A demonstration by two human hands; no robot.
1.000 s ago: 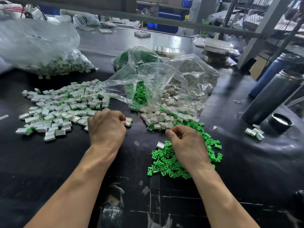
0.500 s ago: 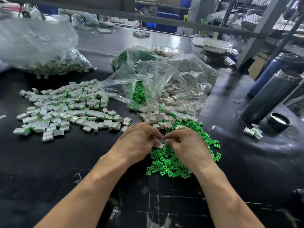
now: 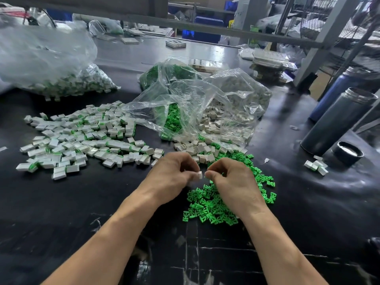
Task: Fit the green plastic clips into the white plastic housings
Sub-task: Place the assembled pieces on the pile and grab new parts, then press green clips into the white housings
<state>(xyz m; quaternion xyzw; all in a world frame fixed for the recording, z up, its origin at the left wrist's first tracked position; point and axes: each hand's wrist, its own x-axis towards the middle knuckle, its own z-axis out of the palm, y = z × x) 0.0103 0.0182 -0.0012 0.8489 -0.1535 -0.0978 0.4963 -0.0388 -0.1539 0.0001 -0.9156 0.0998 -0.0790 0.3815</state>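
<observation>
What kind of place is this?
Probably a factory assembly bench: bags of parts, a pile of finished housings, loose green clips and metal racks behind.

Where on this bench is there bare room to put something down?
Bare black bench lies nearer the person than the finished pile, and between green clips and lid. Crowded around the bags.
</observation>
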